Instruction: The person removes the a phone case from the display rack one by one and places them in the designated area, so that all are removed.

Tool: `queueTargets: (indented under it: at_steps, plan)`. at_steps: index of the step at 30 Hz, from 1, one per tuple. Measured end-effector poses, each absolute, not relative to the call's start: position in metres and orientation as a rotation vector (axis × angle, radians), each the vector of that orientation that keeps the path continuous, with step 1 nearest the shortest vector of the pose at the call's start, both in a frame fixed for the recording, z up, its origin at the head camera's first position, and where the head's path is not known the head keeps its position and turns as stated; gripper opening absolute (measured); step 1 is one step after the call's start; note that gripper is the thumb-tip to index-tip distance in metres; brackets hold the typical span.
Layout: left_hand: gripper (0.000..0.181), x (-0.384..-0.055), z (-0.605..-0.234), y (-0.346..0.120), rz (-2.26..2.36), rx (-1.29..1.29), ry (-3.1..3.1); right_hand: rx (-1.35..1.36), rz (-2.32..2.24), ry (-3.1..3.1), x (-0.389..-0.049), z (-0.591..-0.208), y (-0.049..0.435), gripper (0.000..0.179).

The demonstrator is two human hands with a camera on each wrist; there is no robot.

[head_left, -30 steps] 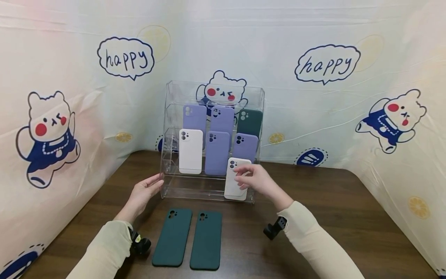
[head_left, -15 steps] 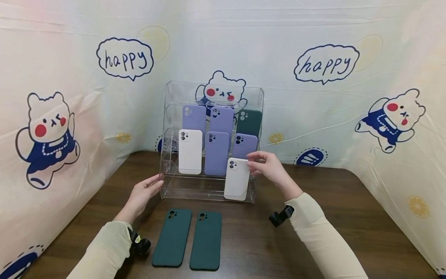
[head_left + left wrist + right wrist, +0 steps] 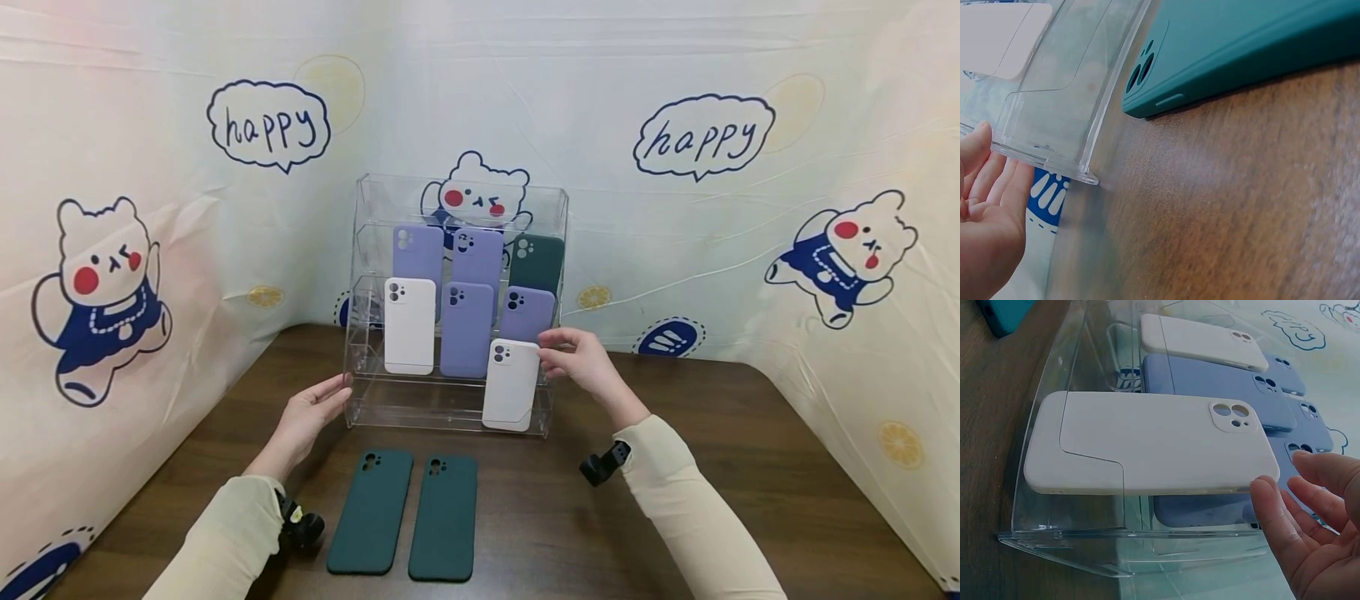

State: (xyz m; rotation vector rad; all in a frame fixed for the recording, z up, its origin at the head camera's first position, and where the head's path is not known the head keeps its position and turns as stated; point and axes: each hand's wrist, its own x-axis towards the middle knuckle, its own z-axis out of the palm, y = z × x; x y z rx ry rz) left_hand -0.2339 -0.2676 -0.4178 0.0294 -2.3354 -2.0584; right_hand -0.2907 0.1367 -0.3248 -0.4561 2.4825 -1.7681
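right hand (image 3: 583, 364) shifted from face of front white case (image 3: 510, 392) to its right edge | fingers parted, nothing pinched; left hand (image 3: 307, 418) straight-fingered against rack (image 3: 417, 408) | case in lowest tier, right end | best nudged lightly, rack steadied

Two phone cases (image 3: 442, 525) before the rack (image 3: 420, 404)

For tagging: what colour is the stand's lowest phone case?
White case, clearest in the right wrist view.
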Motion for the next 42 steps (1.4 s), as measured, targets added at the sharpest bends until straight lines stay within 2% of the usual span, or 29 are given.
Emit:
queueTargets:
  at_steps: [19, 42]
  plan:
    - [0.056, -0.234, -0.420, -0.268, -2.065, 0.025, -2.315, -0.475, -1.683, 2.601, -0.288, -0.332, 0.127, 0.019]
    - [0.055, -0.234, -0.419, -0.267, -2.058, 0.022, -2.330, -0.525, -1.691, 2.651, -0.280, -0.318, 0.128, 0.017]
